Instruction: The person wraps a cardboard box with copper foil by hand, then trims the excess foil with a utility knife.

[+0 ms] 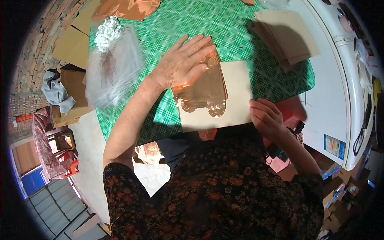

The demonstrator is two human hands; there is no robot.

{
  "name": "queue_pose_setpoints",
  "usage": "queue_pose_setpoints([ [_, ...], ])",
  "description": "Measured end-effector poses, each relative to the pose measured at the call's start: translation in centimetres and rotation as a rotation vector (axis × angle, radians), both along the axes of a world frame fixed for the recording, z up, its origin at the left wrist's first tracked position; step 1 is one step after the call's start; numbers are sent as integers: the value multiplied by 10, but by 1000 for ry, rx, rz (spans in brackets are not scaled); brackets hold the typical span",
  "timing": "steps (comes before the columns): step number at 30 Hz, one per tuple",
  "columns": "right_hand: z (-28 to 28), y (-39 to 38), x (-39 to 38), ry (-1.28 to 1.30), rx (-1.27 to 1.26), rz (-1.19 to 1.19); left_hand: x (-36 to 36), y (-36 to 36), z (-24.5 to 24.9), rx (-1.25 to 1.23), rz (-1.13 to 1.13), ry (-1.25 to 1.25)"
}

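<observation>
My left hand (183, 62) lies flat with fingers stretched out over a shiny copper-coloured foil sheet (206, 90). The foil has a cut, rounded lower edge with two lobes and rests partly on a beige cardboard sheet (239, 90). At that sheet's right edge, my right hand (266, 117) grips the cardboard between thumb and fingers. The cardboard's near edge reaches the front of the table, close to my body. Part of the foil is hidden under my left hand.
Clear plastic bags (120, 68) and a bunched white ruffled piece (107, 34) lie left on the green checked table (236, 32). More beige cardboard sheets (288, 36) are stacked at right. Copper foil (130, 9) lies at the far edge. An open carton (76, 90) stands left.
</observation>
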State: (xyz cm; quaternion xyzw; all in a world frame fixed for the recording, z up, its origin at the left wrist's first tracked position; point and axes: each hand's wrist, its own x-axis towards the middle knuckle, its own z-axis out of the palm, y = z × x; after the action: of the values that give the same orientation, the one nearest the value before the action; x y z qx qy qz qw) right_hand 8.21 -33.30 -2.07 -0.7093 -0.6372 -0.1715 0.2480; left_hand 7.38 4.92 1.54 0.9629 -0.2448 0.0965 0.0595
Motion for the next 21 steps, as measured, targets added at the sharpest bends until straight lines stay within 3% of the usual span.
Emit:
queue_pose_setpoints([
  [6, 79, -67, -31, 121, -4, 1, -1, -1, -3, 39, 13, -14],
  [7, 82, -94, -35, 214, 15, -143, -1, -1, -3, 44, 13, -16],
  [11, 103, -109, -30, 409, 529, -429, 0, -2, -1, 10, 11, -75],
  [14, 82, -129, -3, 417, 667, -697, -1, -4, 5, 15, -7, -154],
  [17, 97, -84, 26, 237, 403, -903, -3, -8, 9, 37, 13, -212],
  [19, 106, -43, 46, 180, 304, -840, -4, -6, 9, 24, 10, -217],
  [21, 105, -3, 79, 346, 418, -752, -4, -5, 9, -2, 5, -217],
])
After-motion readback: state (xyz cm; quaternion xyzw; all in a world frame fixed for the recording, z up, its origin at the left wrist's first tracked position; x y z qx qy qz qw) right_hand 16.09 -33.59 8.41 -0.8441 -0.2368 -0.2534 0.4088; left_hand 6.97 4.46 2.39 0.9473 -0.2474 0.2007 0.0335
